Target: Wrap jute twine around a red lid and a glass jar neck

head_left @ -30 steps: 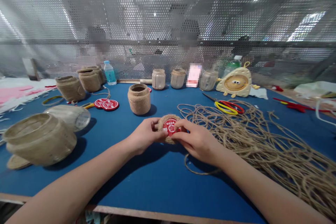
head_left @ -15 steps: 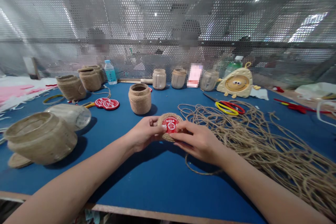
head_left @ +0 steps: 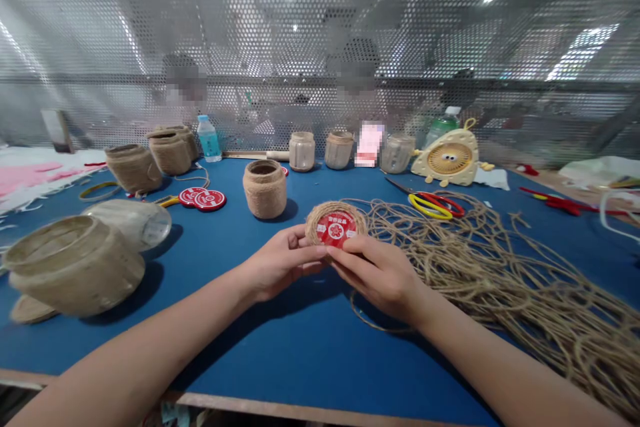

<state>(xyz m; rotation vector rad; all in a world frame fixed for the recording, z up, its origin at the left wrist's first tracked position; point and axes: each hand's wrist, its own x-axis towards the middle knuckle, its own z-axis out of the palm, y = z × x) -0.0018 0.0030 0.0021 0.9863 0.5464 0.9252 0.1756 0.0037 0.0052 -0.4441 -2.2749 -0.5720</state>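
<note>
Both hands grip a red jar lid point(head_left: 336, 231) with twine coiled around its rim, raised above the blue table and tilted so its printed face shows. My left hand point(head_left: 280, 259) pinches the lower left edge, thumb on top. From the lower right, my right hand point(head_left: 383, 270) holds it with thumb and fingers, the two thumbs nearly meeting. A length of twine point(head_left: 373, 323) curves over the table below my right hand. Behind the lid stands an upright twine-wrapped jar point(head_left: 265, 193). To the right lies a big loose heap of twine point(head_left: 480, 267).
At left are a large wrapped jar point(head_left: 75, 270), a bare glass jar point(head_left: 150, 223) on its side and red lids point(head_left: 209, 199). Yellow-handled scissors point(head_left: 430, 205) and a cheese-shaped fan point(head_left: 447, 159) sit at right. Glass jars point(head_left: 302, 151) line the perforated metal screen point(head_left: 280, 33).
The lid has been raised slightly and turned in my fingers, so more of its red face shows. My fingers have shifted down to its lower edge.
</note>
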